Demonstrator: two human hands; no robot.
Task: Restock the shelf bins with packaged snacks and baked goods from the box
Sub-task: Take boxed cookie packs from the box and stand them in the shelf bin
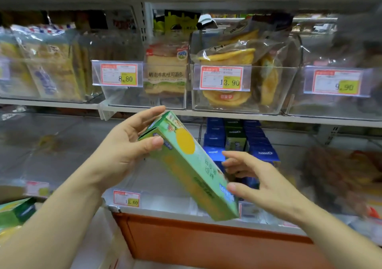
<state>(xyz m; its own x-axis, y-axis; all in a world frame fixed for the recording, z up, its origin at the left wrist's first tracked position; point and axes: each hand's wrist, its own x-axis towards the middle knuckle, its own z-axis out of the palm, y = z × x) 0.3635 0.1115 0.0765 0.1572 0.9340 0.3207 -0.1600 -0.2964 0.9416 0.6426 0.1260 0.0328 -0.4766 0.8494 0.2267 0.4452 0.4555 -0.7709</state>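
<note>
Left hand: our left hand (pixel 128 144) grips the upper end of the green carton (pixel 186 165), with the thumb on the printed face and the fingers curled behind the top edge.
Right hand: our right hand (pixel 254 182) is spread wide beside the lower end. The thumb lies against the carton and the fingers are loose, so it is not gripping.
Where the carton is: it hangs tilted in the air in front of the lower shelf (pixel 62 144), top end to the left. It is above the cardboard box (pixel 206 239) and touches neither.
Step in hand: we judge we are turning the carton to face it before shelving it.
Doing it well: let the right hand take the lower end. Then level the carton and slide it in with the printed face outward, flush against the blue packs (pixel 215 138), without knocking the row.
Carton: a long, stiff paperboard block with sharp corners, a glossy green print and a yellow round on its face. It should slide easily and stack flat.
Bins above: clear bins (pixel 244 105) of hard, shiny plastic. One holds a soft bagged bread loaf (pixel 165 76), the next yellow flat cakes (pixel 227 58) in crinkly film.
Price tag: a red-edged tag (pixel 126 198) marks the lower shelf front.
Unclear: blur hides what lies at the far left and right.
</note>
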